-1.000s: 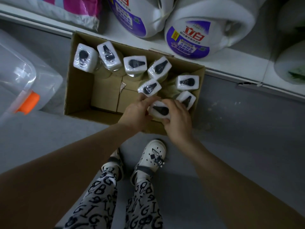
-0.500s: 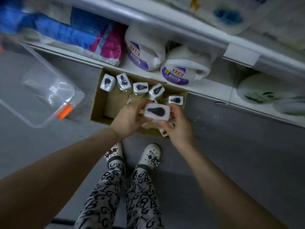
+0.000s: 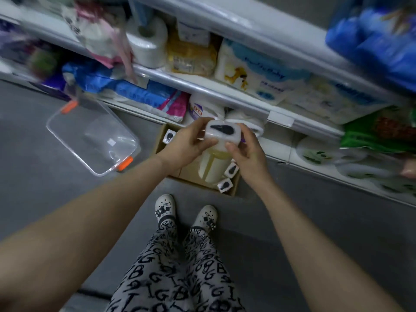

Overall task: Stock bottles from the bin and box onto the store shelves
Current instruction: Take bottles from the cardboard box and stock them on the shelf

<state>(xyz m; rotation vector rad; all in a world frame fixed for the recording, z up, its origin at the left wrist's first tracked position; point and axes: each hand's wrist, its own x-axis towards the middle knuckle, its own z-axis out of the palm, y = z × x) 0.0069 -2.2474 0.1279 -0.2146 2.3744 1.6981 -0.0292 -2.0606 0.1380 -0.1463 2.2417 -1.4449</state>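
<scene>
The left hand (image 3: 186, 143) grips the bottle (image 3: 213, 163) from the left, with the thumb and fingers curled round the edge of its plastic-wrapped pump cap (image 3: 221, 131). The right hand (image 3: 246, 150) grasps the same cap from the right, the thumb pressed on the near edge and the fingers wrapped behind it. The bottle hangs upright between the two hands, a pale yellowish body with a white label, lifted above the cardboard box (image 3: 160, 140) that sits on the floor (image 3: 56, 188).

The other bottles (image 3: 231, 170) stand in that box. Two wrapped caps show at its near right corner and one at its far left.

Left of the box, apart from it, a clear plastic bin (image 3: 90, 136) with orange latches (image 3: 125, 164) lies on the grey floor.

Beyond the box run the store shelves (image 3: 202, 92). White detergent jugs (image 3: 202, 108) sit on the lowest shelf, just behind the raised cap. A blue and pink pack (image 3: 139, 93) lies to their left. On the shelf above are pale tissue packs (image 3: 252, 70) and a white roll (image 3: 148, 46). Green packages (image 3: 378, 131) lie at the right, blurred.

Below the hands, white clogs (image 3: 165, 207) and letter-patterned trousers (image 3: 175, 278) stand just short of the box.
</scene>
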